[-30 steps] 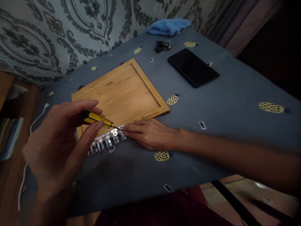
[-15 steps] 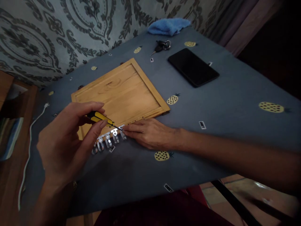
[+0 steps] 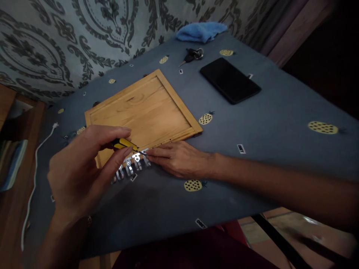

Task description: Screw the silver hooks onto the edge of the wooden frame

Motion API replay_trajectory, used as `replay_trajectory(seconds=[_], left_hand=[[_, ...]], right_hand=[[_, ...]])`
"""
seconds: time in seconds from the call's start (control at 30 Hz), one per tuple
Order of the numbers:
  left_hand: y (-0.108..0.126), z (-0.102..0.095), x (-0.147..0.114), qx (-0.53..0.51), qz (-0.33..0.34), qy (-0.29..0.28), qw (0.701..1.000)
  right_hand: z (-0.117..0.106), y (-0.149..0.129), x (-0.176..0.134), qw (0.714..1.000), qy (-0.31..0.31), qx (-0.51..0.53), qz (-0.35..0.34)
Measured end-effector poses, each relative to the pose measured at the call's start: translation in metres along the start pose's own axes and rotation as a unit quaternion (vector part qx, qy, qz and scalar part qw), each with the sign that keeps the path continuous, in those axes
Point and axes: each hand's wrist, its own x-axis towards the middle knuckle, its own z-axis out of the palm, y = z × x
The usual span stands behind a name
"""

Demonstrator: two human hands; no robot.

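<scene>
A framed wooden board (image 3: 143, 106) lies on the table, with a shiny metal strip of several hooks (image 3: 137, 158) along its near edge. My left hand (image 3: 77, 173) is closed around a yellow and black screwdriver (image 3: 126, 144). The screwdriver's tip meets the right end of the strip; whether it sits in a screw head is too small to tell. From the right, my right hand (image 3: 182, 160) keeps its fingers pressed together against that same end, gripping strip and board edge. Its thumb is mostly hidden. Small dark holes run along the board's edge beyond these fingers.
The table's grey-blue cloth (image 3: 269, 134) has pineapple prints. A black tablet or phone (image 3: 230, 80), keys (image 3: 192, 55) and a blue cloth (image 3: 201, 32) lie toward the back. At left are a white cable (image 3: 36, 175) and a wooden shelf (image 3: 17, 209) with books.
My left hand has shifted slightly right and toward the strip, and its hold on the screwdriver handle has turned a little. My right hand and the board stay put.
</scene>
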Motion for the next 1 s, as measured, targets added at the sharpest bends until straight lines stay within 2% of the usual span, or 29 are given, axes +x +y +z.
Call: replay_trajectory(seconds=[0.13, 0.33, 0.57, 0.77, 1.0], left_hand=[[0.004, 0.0, 0.001, -0.049, 0.036, -0.02, 0.998], [0.001, 0.001, 0.002, -0.062, 0.024, -0.033, 0.997], [-0.004, 0.004, 0.003, 0.012, 0.045, 0.024, 0.999], [-0.005, 0.005, 0.003, -0.026, 0.067, 0.026, 0.997], [-0.006, -0.001, 0.002, -0.029, 0.031, -0.009, 0.999]], right_hand=[[0.002, 0.001, 0.0, 1.0, 0.001, 0.001, -0.005], [0.002, 0.001, 0.0, 1.0, 0.001, -0.001, -0.006], [0.003, 0.001, -0.001, 1.0, 0.014, 0.002, -0.013], [0.004, 0.002, -0.001, 1.0, 0.009, 0.0, -0.011], [0.003, 0.001, 0.0, 1.0, 0.001, 0.003, -0.002]])
